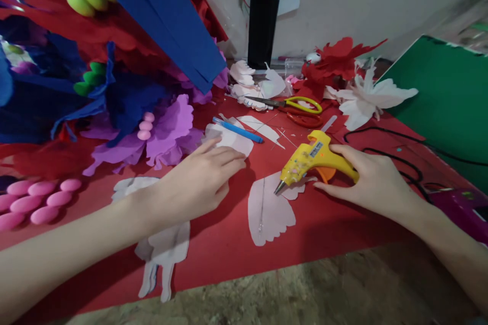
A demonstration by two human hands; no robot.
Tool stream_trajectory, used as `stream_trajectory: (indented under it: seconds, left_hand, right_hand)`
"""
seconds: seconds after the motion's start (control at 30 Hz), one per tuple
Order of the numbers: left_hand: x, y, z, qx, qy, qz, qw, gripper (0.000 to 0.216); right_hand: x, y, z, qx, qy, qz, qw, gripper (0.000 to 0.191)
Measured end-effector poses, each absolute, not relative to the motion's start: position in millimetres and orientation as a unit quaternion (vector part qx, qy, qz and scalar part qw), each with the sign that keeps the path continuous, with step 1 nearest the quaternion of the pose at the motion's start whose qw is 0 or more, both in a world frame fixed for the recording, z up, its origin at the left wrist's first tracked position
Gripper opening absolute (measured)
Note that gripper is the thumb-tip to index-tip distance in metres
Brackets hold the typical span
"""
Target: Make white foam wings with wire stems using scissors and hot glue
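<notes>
My left hand [206,175] reaches palm down over the red table surface, fingers stretched, close to a white paper piece [231,138] and a blue pen [238,129]. Nothing shows in it. At the handle of a yellow hot glue gun [305,160], my right hand [368,180] has its thumb and fingers on either side. The gun's metal nozzle points down-left over a pale scalloped paper wing [269,210], which bears a thin dark line. Under and beside my left forearm lie more cut white paper shapes [168,249].
Yellow-and-red handled scissors [287,105] and thin wires lie beyond the gun. A black phone [263,30] leans at the wall. Purple paper butterflies [170,129] crowd the left; a white butterfly [371,96], green board [442,96] and black cord [396,134] are right.
</notes>
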State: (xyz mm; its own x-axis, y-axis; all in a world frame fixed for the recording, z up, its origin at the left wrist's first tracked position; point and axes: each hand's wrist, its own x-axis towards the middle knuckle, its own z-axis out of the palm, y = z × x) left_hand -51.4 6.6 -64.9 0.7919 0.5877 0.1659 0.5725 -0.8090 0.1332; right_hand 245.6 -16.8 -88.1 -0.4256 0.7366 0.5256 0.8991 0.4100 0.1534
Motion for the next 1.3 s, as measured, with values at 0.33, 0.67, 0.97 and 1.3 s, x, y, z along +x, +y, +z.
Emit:
stream_trajectory:
  seconds: [0.33,0.67,0.97,1.3]
  left_hand:
    - [-43.1,-8.2,-59.6,0.954,0.261,0.099,0.111,0.022]
    - [-54.1,2.3,-64.4,0.947,0.307,0.069,-0.061,0.040]
    - [-55.8,17.5,-72.4,0.945,0.278,0.065,-0.162,0.031]
    - [-59.7,13.2,-57.9,0.879,0.395,0.253,-0.088,0.024]
  right_hand:
    - [244.7,-17.4,-87.4,-0.555,-0.776,-0.239,0.184,0.060]
    - [270.0,-1.3,-74.4,-0.707,-0.672,-0.183,0.127,0.054]
    - [282.1,10.0,-99.1,-0.732,-0.642,-0.202,0.105,0.052]
    - [223.6,-4.1,-67.1,-0.537,-0.793,-0.122,0.259,0.033]
